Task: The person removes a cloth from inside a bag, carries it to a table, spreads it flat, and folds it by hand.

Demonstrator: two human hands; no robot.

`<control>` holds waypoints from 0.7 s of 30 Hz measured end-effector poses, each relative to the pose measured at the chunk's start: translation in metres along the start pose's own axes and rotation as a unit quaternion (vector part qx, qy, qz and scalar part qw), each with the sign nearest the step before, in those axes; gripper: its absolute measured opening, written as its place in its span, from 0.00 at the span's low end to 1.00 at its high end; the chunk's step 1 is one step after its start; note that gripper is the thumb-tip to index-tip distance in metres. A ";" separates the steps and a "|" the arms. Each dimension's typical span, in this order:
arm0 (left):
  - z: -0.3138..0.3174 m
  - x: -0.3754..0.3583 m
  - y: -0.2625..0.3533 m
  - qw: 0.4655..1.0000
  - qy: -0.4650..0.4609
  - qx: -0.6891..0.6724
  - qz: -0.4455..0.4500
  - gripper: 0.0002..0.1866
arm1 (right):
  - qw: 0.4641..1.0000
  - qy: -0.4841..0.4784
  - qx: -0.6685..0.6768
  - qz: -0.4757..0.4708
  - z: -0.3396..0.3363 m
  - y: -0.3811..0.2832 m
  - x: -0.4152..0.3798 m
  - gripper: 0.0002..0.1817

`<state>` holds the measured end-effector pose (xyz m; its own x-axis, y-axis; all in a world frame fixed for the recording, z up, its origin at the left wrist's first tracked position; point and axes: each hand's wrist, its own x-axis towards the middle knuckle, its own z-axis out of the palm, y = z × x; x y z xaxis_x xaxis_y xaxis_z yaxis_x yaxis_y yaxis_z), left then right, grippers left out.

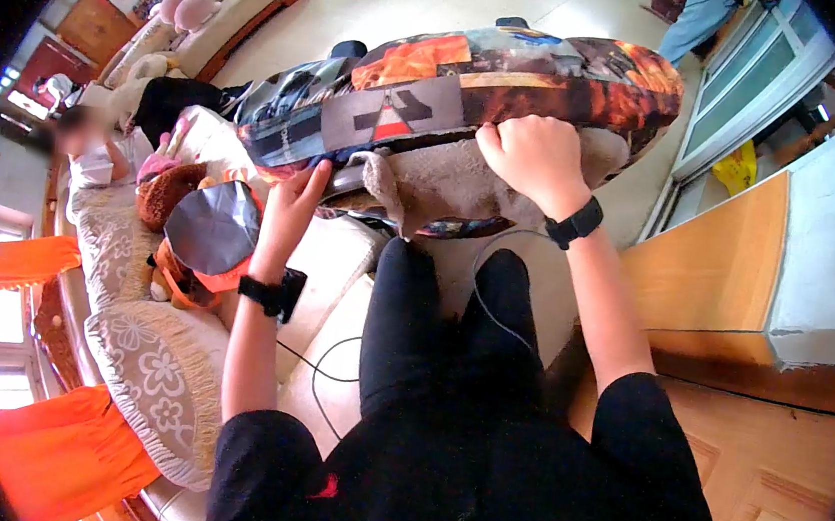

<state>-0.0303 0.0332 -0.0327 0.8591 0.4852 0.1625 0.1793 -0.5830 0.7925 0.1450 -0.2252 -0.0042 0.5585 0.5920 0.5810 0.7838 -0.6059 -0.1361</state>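
A printed, many-coloured suitcase (514,94) stands in front of my knees, its seam gaping on the near side. Grey-brown plush fabric (455,179) bulges out of that gap, and one flap of it hangs down. My left hand (290,210) grips the case at its left end, with the thumb on the near edge. My right hand (536,156) is closed in a fist at the edge of the gap, above the plush fabric. Whatever its fingers hold is hidden. Both wrists wear black bands.
Left of me is a pale sofa (321,266) with a patterned cover (160,376), plush toys (170,195) and a round dark-grey panel (212,228). A person (96,154) is at the far left. Wooden furniture (714,264) stands at right. A thin cable (480,292) crosses my legs.
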 end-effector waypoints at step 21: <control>0.025 0.002 0.049 0.983 0.109 0.108 0.105 0.12 | 0.998 0.049 0.032 -0.036 0.003 0.000 -0.007 0.18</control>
<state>-0.0079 -0.0109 -0.0078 0.7686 0.4543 0.4504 0.1265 -0.7980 0.5892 0.1415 -0.2281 -0.0105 0.4735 0.5759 0.6664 0.8385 -0.5264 -0.1409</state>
